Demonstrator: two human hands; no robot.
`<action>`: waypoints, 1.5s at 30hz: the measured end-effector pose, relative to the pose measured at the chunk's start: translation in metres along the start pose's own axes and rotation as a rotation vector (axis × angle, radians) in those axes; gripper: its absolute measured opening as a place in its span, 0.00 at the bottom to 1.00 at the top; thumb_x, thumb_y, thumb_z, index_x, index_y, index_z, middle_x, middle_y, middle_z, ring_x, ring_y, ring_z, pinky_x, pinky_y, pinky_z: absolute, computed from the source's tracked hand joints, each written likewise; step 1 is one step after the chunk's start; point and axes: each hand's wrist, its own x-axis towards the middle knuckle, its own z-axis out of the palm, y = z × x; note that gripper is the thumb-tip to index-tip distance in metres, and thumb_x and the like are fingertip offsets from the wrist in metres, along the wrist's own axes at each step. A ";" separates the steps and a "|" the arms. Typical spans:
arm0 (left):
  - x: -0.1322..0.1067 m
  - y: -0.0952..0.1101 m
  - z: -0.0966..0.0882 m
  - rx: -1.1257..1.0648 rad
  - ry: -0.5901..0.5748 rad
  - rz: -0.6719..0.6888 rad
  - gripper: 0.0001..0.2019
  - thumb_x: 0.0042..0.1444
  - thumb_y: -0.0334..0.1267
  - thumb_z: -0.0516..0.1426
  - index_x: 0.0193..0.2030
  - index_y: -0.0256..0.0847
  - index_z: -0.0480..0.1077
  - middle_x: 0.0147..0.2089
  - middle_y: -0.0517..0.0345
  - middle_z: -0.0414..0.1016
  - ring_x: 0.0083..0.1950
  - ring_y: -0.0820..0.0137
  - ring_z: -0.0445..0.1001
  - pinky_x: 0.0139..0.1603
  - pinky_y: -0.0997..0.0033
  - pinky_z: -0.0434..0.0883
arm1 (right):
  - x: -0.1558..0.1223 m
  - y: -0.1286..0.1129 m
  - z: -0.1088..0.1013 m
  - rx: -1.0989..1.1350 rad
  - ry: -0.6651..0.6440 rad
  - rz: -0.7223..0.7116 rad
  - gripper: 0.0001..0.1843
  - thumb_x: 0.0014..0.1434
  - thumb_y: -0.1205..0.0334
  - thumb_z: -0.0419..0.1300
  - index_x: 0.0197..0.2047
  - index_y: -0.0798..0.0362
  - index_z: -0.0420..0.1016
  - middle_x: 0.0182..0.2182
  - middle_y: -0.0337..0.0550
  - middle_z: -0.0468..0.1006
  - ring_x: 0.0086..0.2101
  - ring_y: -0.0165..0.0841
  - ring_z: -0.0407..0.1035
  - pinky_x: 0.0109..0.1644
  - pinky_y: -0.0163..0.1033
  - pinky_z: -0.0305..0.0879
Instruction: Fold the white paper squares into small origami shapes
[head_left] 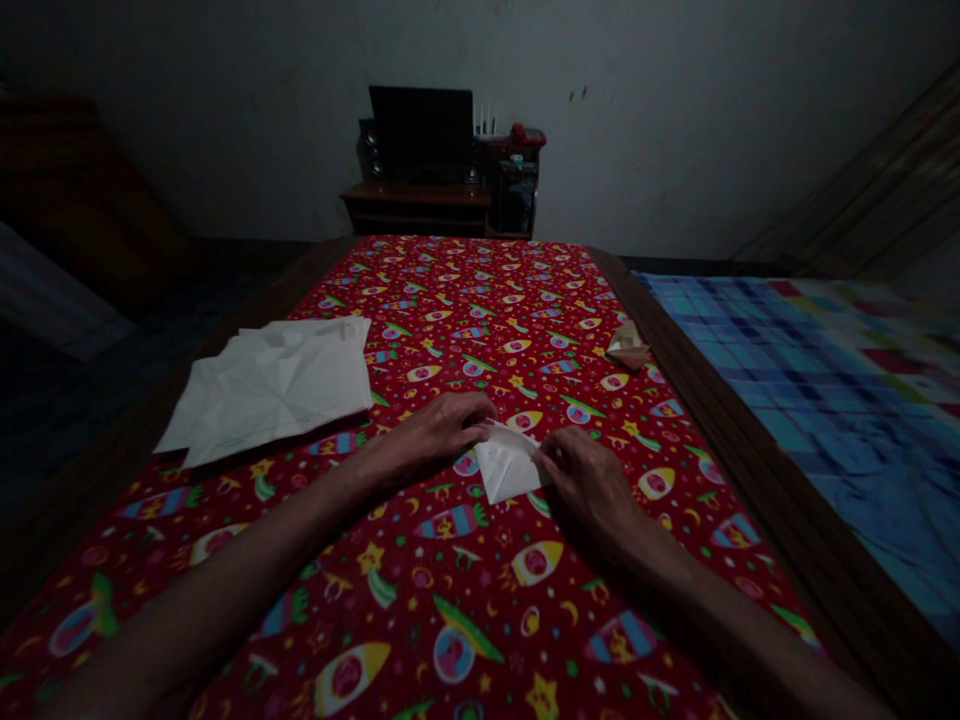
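A small piece of folded white paper [510, 468] lies on the red rocket-patterned cloth [450, 640] in front of me. My left hand [454, 425] pinches its upper left corner between thumb and fingers. On the other side, my right hand [589, 475] grips the paper's right edge with bent fingers. Creases show on the paper's face, and one corner points toward me. To the left rests a stack of creased white paper sheets [277, 385]. Farther off on the right sits a small folded paper shape [628, 346], pale with a brownish side.
A dark wooden edge [750, 460] runs along the cloth's right side, with a blue plaid cloth [810, 400] beyond it. Against the far wall, a black monitor [422, 133] stands on a wooden desk [420, 195], near a red telephone [528, 136]. The room is dim.
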 end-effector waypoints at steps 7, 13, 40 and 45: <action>-0.019 0.012 0.007 0.121 0.020 -0.017 0.07 0.58 0.35 0.52 0.35 0.37 0.71 0.32 0.57 0.72 0.33 0.71 0.68 0.34 0.74 0.63 | 0.015 0.006 0.003 -0.248 0.066 -0.190 0.09 0.60 0.63 0.53 0.30 0.54 0.70 0.29 0.44 0.69 0.29 0.32 0.62 0.32 0.36 0.57; -0.021 0.004 0.022 0.120 0.075 0.008 0.11 0.56 0.45 0.56 0.36 0.38 0.69 0.35 0.57 0.70 0.35 0.69 0.68 0.36 0.72 0.64 | 0.006 0.007 0.000 -0.101 -0.058 -0.205 0.10 0.63 0.58 0.51 0.36 0.53 0.69 0.32 0.44 0.70 0.33 0.33 0.64 0.36 0.37 0.61; -0.042 0.003 0.015 0.517 0.032 0.378 0.13 0.66 0.34 0.45 0.53 0.42 0.65 0.40 0.53 0.69 0.40 0.69 0.66 0.41 0.68 0.64 | -0.008 0.024 -0.008 -0.170 -0.060 -0.572 0.14 0.61 0.68 0.52 0.50 0.55 0.67 0.38 0.50 0.71 0.36 0.35 0.62 0.37 0.41 0.63; -0.049 0.013 0.008 0.652 -0.028 0.401 0.13 0.65 0.32 0.47 0.54 0.37 0.64 0.44 0.50 0.70 0.44 0.65 0.67 0.45 0.63 0.66 | -0.012 0.022 -0.013 -0.248 -0.121 -0.597 0.17 0.58 0.68 0.54 0.52 0.56 0.67 0.41 0.52 0.70 0.39 0.38 0.61 0.41 0.47 0.62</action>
